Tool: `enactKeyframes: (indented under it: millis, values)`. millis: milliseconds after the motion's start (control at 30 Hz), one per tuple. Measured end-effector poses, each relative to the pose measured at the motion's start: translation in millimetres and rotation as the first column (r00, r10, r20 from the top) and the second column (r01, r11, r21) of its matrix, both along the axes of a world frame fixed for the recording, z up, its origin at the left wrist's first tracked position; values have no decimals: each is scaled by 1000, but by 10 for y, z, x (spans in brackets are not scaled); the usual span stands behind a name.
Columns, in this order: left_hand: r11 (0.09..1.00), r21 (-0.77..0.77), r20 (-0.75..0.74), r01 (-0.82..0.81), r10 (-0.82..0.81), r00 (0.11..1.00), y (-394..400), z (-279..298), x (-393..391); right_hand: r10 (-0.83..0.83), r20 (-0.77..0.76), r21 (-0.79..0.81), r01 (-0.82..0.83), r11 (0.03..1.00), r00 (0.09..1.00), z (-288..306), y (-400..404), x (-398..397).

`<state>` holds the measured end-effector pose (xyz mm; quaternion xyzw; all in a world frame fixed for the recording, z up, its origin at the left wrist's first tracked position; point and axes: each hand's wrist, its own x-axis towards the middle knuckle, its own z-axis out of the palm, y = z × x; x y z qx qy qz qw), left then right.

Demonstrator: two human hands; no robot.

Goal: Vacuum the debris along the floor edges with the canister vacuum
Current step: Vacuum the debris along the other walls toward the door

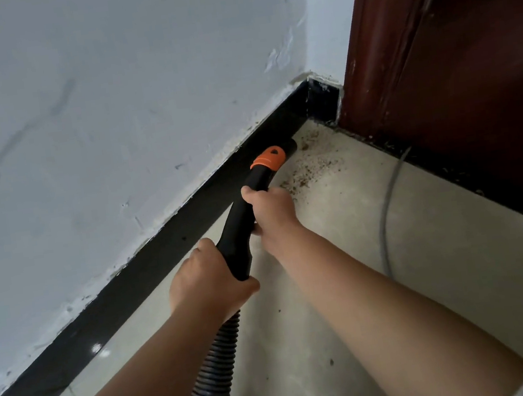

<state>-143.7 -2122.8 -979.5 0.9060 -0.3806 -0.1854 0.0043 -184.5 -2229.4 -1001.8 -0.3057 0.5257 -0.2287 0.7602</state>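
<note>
A black vacuum nozzle (pixel 240 224) with an orange collar (pixel 268 158) points along the black baseboard (pixel 173 242) toward the corner. Its open tip lies on the floor beside the baseboard. My right hand (pixel 271 209) grips the tube just below the collar. My left hand (pixel 206 280) grips the lower end of the tube, where the ribbed black hose (pixel 216 370) begins. Brown debris (pixel 312 167) is scattered on the beige floor just right of the tip and into the corner. The canister itself is out of view.
A white wall (pixel 107 101) rises on the left. A dark red wooden door and its frame (pixel 453 73) close off the right side. A thin grey cable (pixel 388 207) runs over the floor tiles from under the door.
</note>
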Motion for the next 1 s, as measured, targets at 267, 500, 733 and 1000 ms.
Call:
enactKeyframes:
  millis: [267,500,733,1000]
  values:
    - [1000,6,-15,17,-17,1000,-347,9,-57,-8,-19,-41,7,999,1000,50,-332,-98]
    - [1000,-6,-39,18,-18,999,-557,-4,-132,-9,-37,-69,6,998,999,85,-541,-180]
    - [1000,5,-56,22,-21,998,-606,21,-180,-13,-43,-75,10,997,999,112,-580,-245]
    - [997,15,-29,74,-74,997,-579,67,-342,-59,-41,-26,58,998,997,85,-570,-449]
